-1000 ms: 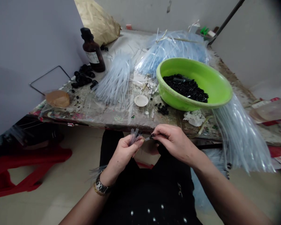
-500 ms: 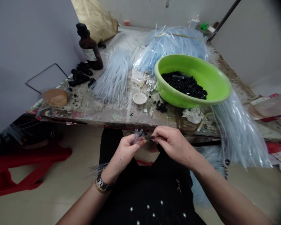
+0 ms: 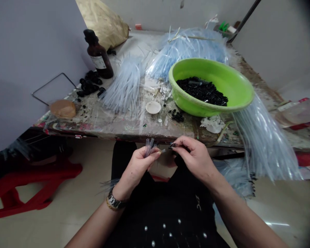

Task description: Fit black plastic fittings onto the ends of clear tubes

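My left hand [image 3: 138, 164] is closed round a bunch of thin clear plastic tubes [image 3: 148, 147], whose ends poke up above the fingers; other ends trail out behind the wrist. One tube end sticks out to the right from between thumb and forefinger. Facing it across a small gap, my right hand [image 3: 193, 154] pinches a small black piece [image 3: 172, 146] at its fingertips. The fingertips of that hand look stained dark. Both hands are over my lap, just in front of the table edge.
On the table [image 3: 113, 126] stand a green basin [image 3: 209, 109] of small black pieces, a small white dish [image 3: 153, 107] and a brown bottle [image 3: 100, 58]. Bundles of clear tubes [image 3: 124, 86] lie behind and hang off the right side. A red stool [image 3: 36, 179] is at left.
My right hand has drawn slightly away to the right from my left. A gap now shows between the black piece and the tube end. The camera view has shifted a little.
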